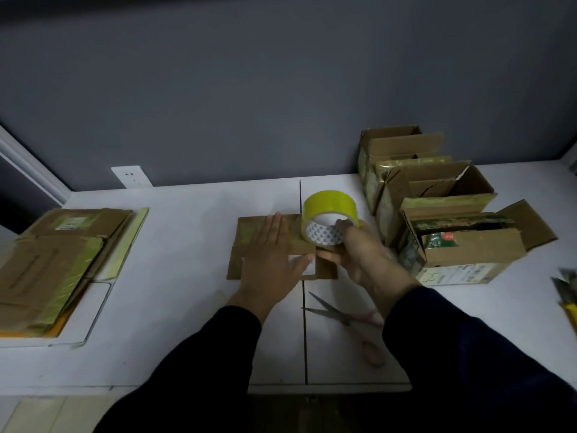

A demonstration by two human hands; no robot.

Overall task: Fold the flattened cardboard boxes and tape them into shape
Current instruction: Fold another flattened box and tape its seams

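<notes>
Left side of the desk (pixel 187 276): a stack of flattened cardboard boxes (pixel 59 260) lies near the left edge, well apart from both hands.

Centre: one flattened box (pixel 245 235) lies flat on the desk, across the dark seam in the desk top. The left hand (pixel 274 260) rests palm down on it, with the fingers straight and held close together and the thumb spread toward the right. The cardboard shows on the left of the hand and beyond its fingertips.

Just right of the left hand: a roll of yellow-green tape (pixel 327 204) stands on edge on the far right part of the same box. The right hand (pixel 359 254) grips the roll, with fingertips curled into its white core. The two hands are close together at the thumbs.

Near side, below the right hand: scissors (pixel 346 318) with pink handles lie on the desk, blades parted, partly hidden by the right sleeve.

Right side: a row of erected boxes (pixel 468 248) stands with flaps open, just beside the right hand
</notes>
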